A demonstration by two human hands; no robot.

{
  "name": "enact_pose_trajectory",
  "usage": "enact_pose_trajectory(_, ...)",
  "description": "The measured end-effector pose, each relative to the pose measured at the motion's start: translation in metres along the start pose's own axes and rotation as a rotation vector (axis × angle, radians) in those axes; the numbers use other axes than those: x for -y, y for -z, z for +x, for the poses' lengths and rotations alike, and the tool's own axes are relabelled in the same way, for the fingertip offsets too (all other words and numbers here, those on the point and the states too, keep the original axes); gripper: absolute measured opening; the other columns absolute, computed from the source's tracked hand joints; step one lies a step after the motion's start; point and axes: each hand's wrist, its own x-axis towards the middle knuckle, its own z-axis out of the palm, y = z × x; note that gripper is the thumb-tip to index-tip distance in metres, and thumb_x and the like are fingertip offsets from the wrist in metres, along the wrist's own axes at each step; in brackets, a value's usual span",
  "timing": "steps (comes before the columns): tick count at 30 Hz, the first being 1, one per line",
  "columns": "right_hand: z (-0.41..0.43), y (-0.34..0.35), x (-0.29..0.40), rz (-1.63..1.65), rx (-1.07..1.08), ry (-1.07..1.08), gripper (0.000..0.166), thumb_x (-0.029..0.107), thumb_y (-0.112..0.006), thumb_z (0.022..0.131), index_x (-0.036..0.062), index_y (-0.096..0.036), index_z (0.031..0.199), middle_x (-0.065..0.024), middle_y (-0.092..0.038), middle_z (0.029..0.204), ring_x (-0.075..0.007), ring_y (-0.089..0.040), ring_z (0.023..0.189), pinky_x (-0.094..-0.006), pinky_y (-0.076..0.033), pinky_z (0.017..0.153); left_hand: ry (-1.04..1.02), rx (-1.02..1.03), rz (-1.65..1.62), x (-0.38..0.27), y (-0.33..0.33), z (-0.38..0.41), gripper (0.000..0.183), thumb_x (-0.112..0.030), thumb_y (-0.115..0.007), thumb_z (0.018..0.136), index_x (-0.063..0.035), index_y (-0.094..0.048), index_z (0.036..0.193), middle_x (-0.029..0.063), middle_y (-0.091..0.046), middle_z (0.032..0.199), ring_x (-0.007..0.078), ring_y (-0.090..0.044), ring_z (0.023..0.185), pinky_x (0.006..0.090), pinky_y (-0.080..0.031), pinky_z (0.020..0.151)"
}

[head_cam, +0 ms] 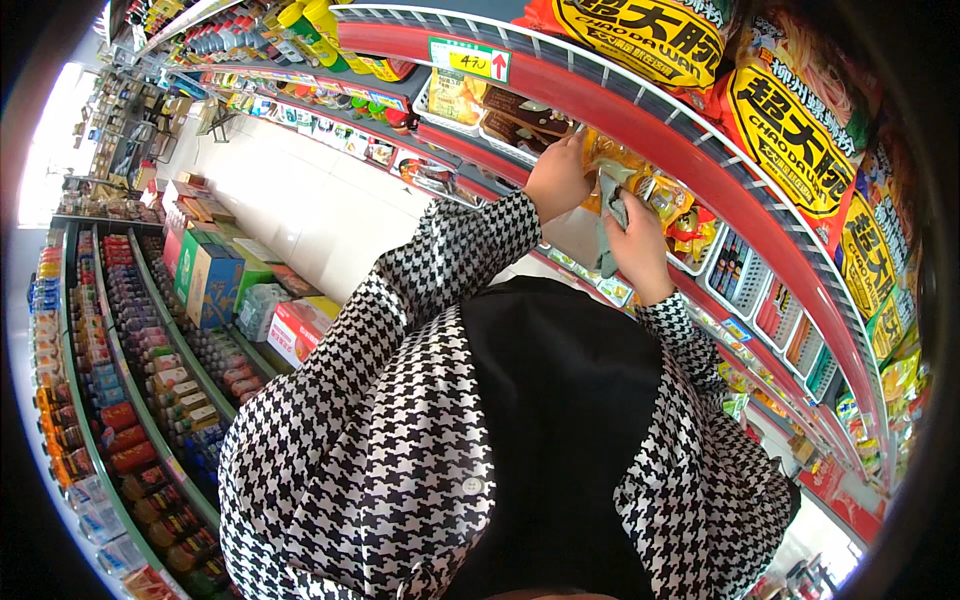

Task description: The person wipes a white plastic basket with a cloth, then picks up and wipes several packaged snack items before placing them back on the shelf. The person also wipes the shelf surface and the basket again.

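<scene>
My left hand point(559, 180) reaches to the shelf under the upper rack and grips a shiny orange-yellow packet point(598, 150); its fingertips are partly hidden. My right hand point(639, 244) holds a grey-green cloth point(606, 225), whose upper end lies against the packet. Left of the hands, dark brown packets point(514, 124) lie in a white plastic basket. To the right are yellow packets point(690, 229) in another white basket point(697, 266).
The upper shelf's red front edge point(637, 131) curves above my hands and carries large red-and-yellow noodle bags point(791, 142). Several narrow white baskets point(739, 274) stand right of my hands. Behind my left arm are cartons point(210, 277) and shelves of bottles point(169, 375).
</scene>
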Motion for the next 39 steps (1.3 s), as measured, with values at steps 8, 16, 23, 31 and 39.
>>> enact_pose_trajectory(8,-0.002,-0.016,-0.014,-0.001,-0.057,-0.039,0.036,0.017,-0.063,0.086,-0.0022,-0.058,0.116,-0.0253,-0.064,0.102,-0.0426,-0.062,0.094,-0.0471,-0.05,0.083,0.047,0.052,0.286,0.025,-0.027,0.033,0.064,-0.025,-0.077,0.075,0.011,-0.051,0.121,0.024,-0.064,0.106,0.0361,-0.062,0.103,0.0423,-0.05,0.088)
enact_pose_trajectory(16,-0.002,-0.018,-0.025,0.061,-0.178,-0.049,0.036,0.017,-0.064,0.087,-0.002,-0.06,0.117,-0.026,-0.065,0.105,-0.0427,-0.062,0.098,-0.0457,-0.05,0.084,0.068,0.077,-0.124,0.005,-0.008,0.041,0.042,-0.022,-0.078,0.074,0.003,-0.065,0.106,0.0218,-0.069,0.082,0.0301,-0.07,0.077,0.0392,-0.055,0.071)
enact_pose_trajectory(23,-0.002,0.0,-0.01,0.269,-0.238,-0.119,0.032,0.016,-0.064,0.089,-0.0035,-0.061,0.114,-0.0232,-0.067,0.101,-0.0351,-0.066,0.094,-0.0386,-0.051,0.085,0.171,0.031,-0.489,-0.013,0.019,0.019,0.049,-0.011,-0.075,0.077,0.0057,-0.057,0.119,0.0154,-0.07,0.091,0.0172,-0.07,0.081,0.031,-0.056,0.07)
enact_pose_trajectory(31,-0.008,0.006,0.006,0.54,-0.235,-0.057,0.03,0.016,-0.062,0.094,-0.0065,-0.059,0.114,-0.0123,-0.067,0.097,-0.0178,-0.062,0.086,-0.0316,-0.049,0.079,0.591,0.015,-1.198,-0.029,0.064,-0.052,0.038,-0.004,-0.064,0.092,0.0063,-0.048,0.124,0.0131,-0.063,0.111,0.0188,-0.065,0.096,0.0321,-0.055,0.083)
enact_pose_trajectory(39,0.01,-0.013,0.074,0.801,0.004,0.093,0.034,0.015,-0.057,0.097,-0.0057,-0.053,0.123,-0.0144,-0.059,0.116,-0.0189,-0.058,0.102,-0.0317,-0.046,0.09,0.514,-0.129,-1.396,-0.023,0.105,-0.135,0.048,-0.002,-0.058,0.096,-0.011,-0.042,0.14,0.0037,-0.058,0.128,0.0144,-0.058,0.11,0.0314,-0.052,0.092)
